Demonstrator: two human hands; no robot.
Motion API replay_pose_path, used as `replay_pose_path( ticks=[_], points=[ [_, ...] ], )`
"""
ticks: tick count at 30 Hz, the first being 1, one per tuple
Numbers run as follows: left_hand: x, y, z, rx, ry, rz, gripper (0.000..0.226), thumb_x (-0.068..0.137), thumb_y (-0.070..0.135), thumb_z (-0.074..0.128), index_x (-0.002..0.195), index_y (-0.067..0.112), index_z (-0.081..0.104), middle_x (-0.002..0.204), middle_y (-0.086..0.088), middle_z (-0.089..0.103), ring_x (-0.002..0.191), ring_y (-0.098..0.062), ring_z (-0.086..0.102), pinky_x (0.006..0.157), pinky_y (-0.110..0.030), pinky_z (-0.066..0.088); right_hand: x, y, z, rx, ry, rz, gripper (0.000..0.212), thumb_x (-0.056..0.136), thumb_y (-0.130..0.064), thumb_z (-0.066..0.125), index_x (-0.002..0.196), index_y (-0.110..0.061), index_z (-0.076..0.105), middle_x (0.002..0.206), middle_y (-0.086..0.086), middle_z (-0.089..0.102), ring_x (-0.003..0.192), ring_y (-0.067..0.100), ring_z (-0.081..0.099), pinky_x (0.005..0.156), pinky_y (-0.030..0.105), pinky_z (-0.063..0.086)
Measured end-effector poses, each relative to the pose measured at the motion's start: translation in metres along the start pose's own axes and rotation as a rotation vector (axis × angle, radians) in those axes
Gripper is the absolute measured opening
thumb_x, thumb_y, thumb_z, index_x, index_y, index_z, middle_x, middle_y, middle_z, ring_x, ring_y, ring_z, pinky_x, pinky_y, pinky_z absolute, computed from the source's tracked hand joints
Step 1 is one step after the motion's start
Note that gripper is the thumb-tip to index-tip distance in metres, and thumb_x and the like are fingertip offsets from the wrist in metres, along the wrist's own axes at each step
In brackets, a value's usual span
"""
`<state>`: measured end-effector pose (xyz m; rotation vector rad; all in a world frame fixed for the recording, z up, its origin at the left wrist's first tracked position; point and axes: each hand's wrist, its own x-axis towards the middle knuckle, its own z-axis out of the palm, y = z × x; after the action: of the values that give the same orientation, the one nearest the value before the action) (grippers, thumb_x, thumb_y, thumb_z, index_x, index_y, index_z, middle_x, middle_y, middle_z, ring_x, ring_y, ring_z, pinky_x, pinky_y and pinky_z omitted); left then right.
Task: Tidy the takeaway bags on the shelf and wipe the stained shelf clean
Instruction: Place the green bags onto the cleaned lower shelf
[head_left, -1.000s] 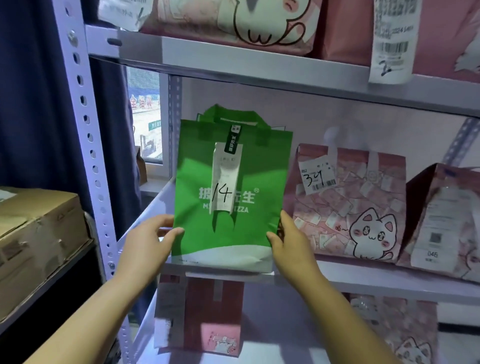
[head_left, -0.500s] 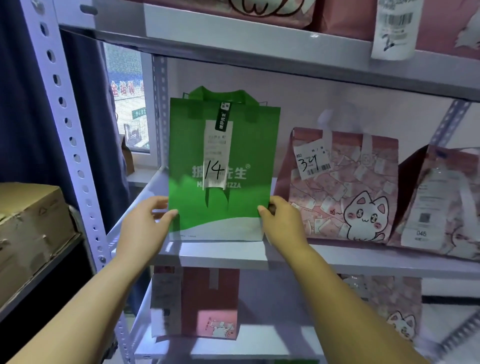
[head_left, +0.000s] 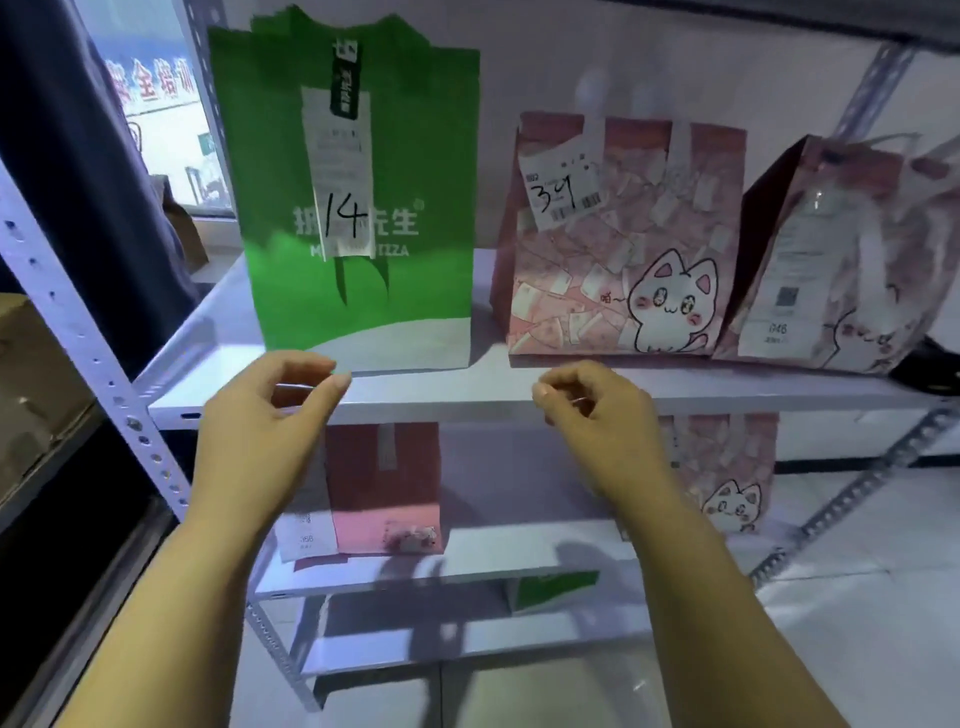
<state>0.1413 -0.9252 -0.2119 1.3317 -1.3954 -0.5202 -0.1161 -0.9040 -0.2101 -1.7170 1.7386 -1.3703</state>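
Observation:
A green takeaway bag (head_left: 363, 306) with a receipt marked 14 stands upright at the left of the white shelf (head_left: 467, 392). To its right stands a pink cat-print bag (head_left: 623, 260) tagged 34, then a second pink bag (head_left: 831, 270) turned at an angle. My left hand (head_left: 265, 415) hovers just in front of the shelf edge below the green bag, fingers curled, holding nothing. My right hand (head_left: 597, 415) is level with it, in front of the gap between the green and pink bags, also empty with fingers loosely curled.
A perforated metal upright (head_left: 93, 358) frames the shelf on the left. More pink bags (head_left: 384, 488) sit on the shelf below, and a green bag (head_left: 556, 587) lower still. Cardboard boxes (head_left: 31, 395) are stacked at far left. A dark object (head_left: 930, 369) lies at the shelf's right end.
Both hands have let go of the green bag, which now stands on the shelf by itself. The hands have drawn back to the shelf's front edge. The view has tilted downward.

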Motion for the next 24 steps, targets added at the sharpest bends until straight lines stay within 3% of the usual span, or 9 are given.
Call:
replay_pose_path(
  ticks=[7,12,17,20,24],
  points=[
    [-0.062,-0.01,0.061,0.028,-0.194,-0.127,0.004,0.08,0.031,0.07,0.082,0.032,0.067,0.08,0.016,0.069,0.075,0.004,0.063,0.063,-0.017,0.044,-0.039,0.058,-0.041,-0.167,-0.173,0.153,0.012,0.088,-0.035,0.058,0.087,-0.025,0.063,0.079,-0.015,0.061,0.073,0.0,0.055,0.062,0.019,0.043],
    [-0.114,-0.009,0.102,0.022,-0.245,-0.231,0.008,0.081,0.028,0.07,0.077,0.033,0.065,0.076,0.014,0.069,0.073,0.0,0.063,0.062,-0.017,0.044,-0.061,0.099,-0.076,-0.26,-0.274,0.218,0.017,0.088,-0.035,0.058,0.089,-0.018,0.065,0.081,-0.01,0.063,0.076,0.009,0.057,0.069,0.03,0.049],
    [-0.164,-0.006,0.135,0.059,-0.265,-0.328,0.006,0.081,0.027,0.069,0.077,0.029,0.066,0.083,0.013,0.068,0.078,-0.009,0.064,0.068,-0.027,0.05,-0.086,0.142,-0.11,-0.28,-0.314,0.284,0.016,0.088,-0.036,0.058,0.094,-0.022,0.064,0.087,-0.011,0.063,0.079,0.003,0.056,0.067,0.022,0.044],
    [-0.193,-0.005,0.155,0.064,-0.279,-0.362,0.008,0.082,0.026,0.069,0.075,0.028,0.066,0.077,0.013,0.068,0.075,-0.005,0.063,0.064,-0.022,0.046,-0.104,0.168,-0.127,-0.293,-0.313,0.315,0.011,0.087,-0.035,0.059,0.089,-0.025,0.062,0.084,-0.014,0.062,0.076,-0.001,0.054,0.061,0.014,0.038],
    [-0.229,-0.014,0.183,0.031,-0.327,-0.458,0.006,0.081,0.026,0.069,0.075,0.026,0.067,0.079,0.008,0.069,0.079,-0.014,0.063,0.071,-0.032,0.051,-0.129,0.204,-0.14,-0.32,-0.359,0.36,0.01,0.087,-0.038,0.058,0.087,-0.028,0.061,0.083,-0.017,0.06,0.077,-0.003,0.054,0.064,0.019,0.043]
  ],
)
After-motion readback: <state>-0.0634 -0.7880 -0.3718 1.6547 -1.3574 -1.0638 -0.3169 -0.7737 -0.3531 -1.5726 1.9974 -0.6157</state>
